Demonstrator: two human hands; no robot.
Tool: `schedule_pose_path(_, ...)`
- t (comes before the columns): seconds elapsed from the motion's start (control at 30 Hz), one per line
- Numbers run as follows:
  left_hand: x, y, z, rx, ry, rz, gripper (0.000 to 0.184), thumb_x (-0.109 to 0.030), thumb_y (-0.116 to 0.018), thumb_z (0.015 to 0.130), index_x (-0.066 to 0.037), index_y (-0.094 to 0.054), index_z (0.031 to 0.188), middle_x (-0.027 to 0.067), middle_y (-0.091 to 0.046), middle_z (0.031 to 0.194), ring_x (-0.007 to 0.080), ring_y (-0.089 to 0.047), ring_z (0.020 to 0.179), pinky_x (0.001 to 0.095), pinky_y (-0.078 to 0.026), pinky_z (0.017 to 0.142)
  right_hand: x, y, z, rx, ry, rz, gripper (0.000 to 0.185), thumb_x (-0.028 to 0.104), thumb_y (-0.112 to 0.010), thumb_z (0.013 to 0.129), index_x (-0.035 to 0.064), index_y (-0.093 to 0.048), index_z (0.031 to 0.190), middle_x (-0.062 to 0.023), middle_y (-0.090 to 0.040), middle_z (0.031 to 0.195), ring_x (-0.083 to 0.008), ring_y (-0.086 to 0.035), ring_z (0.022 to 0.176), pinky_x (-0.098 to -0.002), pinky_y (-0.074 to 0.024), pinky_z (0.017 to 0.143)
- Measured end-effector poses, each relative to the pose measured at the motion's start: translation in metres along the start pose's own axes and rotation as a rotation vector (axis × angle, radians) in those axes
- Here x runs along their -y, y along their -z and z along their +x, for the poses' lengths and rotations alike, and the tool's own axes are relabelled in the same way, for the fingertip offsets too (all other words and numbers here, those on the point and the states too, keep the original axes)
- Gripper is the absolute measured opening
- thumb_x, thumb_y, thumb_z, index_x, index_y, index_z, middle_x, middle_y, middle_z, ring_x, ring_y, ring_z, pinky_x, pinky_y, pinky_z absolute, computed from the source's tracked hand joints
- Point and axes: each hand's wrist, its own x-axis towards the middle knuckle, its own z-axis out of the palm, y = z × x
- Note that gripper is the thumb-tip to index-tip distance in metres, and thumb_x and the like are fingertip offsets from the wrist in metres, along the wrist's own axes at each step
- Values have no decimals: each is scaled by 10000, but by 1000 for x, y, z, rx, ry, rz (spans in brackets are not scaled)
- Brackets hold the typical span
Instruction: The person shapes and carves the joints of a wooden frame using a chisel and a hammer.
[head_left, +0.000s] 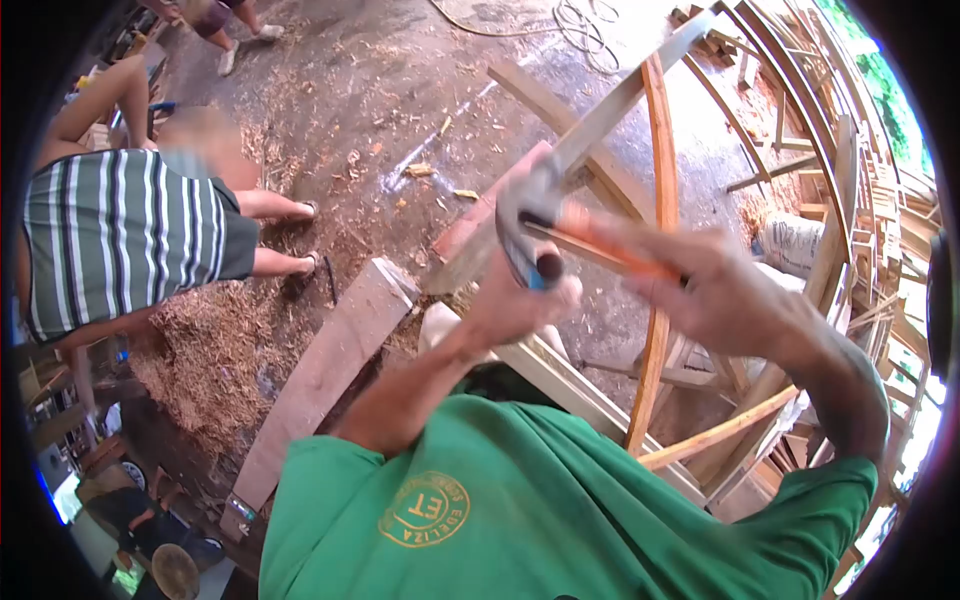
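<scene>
In the head view my right hand [720, 285] is closed around the orange handle [625, 245] of a hammer, blurred by motion. The hammer's metal head [535, 205] is over my left hand [515, 305]. My left hand is closed around a short tool with a blue handle [538, 278] and a dark round end; its lower part is hidden, so its kind is unclear. Beneath and beyond both hands runs a long pale wooden beam [605, 115], slanting to the upper right. A reddish-brown board [490, 205] lies beside it.
A curved wooden strip [660, 150] crosses on the right, near a curved wooden framework [790, 60]. A wide plank [325, 370] lies at left, by a pile of shavings [205, 375]. A person in a striped shirt [125, 235] bends over at left. A cord [590, 30] lies beyond.
</scene>
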Motion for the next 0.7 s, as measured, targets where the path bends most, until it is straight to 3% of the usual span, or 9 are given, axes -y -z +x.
schedule_pose_path(0.03, -5, 2, -2, 56, 220, -90, 183, -68, -702, 828, -62, -596, 679, -53, -517, 605, 25, -438, 546, 236, -357, 488, 15, 19, -4, 4, -183, -119, 469, 83, -632, 939, 150, -567, 1399, -69, -634, 765, -112, -550, 584, -297, -420, 521)
schedule_pose_path(0.07, -4, 4, 1, 30, 140, -113, 216, -41, -684, 867, -89, -558, 699, -32, -509, 568, 37, -453, 476, 219, -372, 463, 16, 27, -5, -119, -284, -83, 460, 80, -635, 930, 122, -587, 1386, 31, -512, 750, -56, -384, 578, -261, -353, 515)
schedule_pose_path(0.1, -1, 9, 4, 17, 129, -108, 216, -41, -684, 867, -89, -558, 699, -32, -509, 568, 37, -453, 476, 219, -372, 463, 5, 30, -5, -306, -82, 9, 460, 88, -620, 947, 126, -566, 1402, 68, -528, 766, -26, -368, 560, -222, -310, 476)
schedule_pose_path(0.17, 4, 23, 11, -8, 304, -237, 247, -45, -665, 875, -84, -522, 678, -22, -489, 537, 52, -448, 442, 230, -379, 428, 25, 47, -7, -546, -174, 34, 505, 105, -596, 961, 97, -481, 1453, 33, -556, 742, 20, -388, 498, -162, -274, 421)
schedule_pose_path(0.3, -7, 24, 12, -66, 265, -333, 207, -64, -681, 888, -67, -541, 735, -10, -505, 554, 66, -489, 449, 229, -382, 381, 18, 48, -32, -556, -275, 22, 503, 87, -588, 959, 64, -481, 1450, 51, -482, 714, 7, -372, 517, -167, -273, 449)
schedule_pose_path(0.43, -1, 21, 2, -24, 224, -294, 223, -162, -701, 923, -58, -582, 766, 7, -576, 653, 46, -476, 459, 217, -362, 392, -22, 4, -55, -324, -215, -10, 544, 27, -619, 926, 18, -480, 1452, 21, -555, 878, -39, -450, 709, -204, -401, 672)
schedule_pose_path(0.57, -24, 17, 4, 23, 312, 112, 283, -337, -729, 913, -76, -637, 855, -21, -573, 681, 72, -535, 612, 272, -434, 550, -47, -37, -76, -310, -328, 285, 552, -13, -606, 907, 7, -471, 1442, -27, -645, 935, -52, -526, 709, -210, -440, 643)
schedule_pose_path(0.63, 6, 1, 7, 20, -32, 227, 365, -420, -695, 926, -65, -620, 968, 1, -503, 759, 98, -475, 742, 292, -420, 658, -65, -59, -83, -462, -362, 490, 605, 32, -618, 904, 3, -401, 1468, -32, -630, 830, -73, -569, 665, -216, -440, 589)
schedule_pose_path(0.7, 9, -11, 13, 155, -15, 181, 337, -363, -683, 927, -41, -588, 946, 14, -479, 725, 122, -469, 705, 329, -412, 638, -96, -80, -95, -615, -263, 562, 445, 95, -586, 952, -38, -468, 1360, 43, -496, 625, -22, -415, 461, -210, -304, 411)
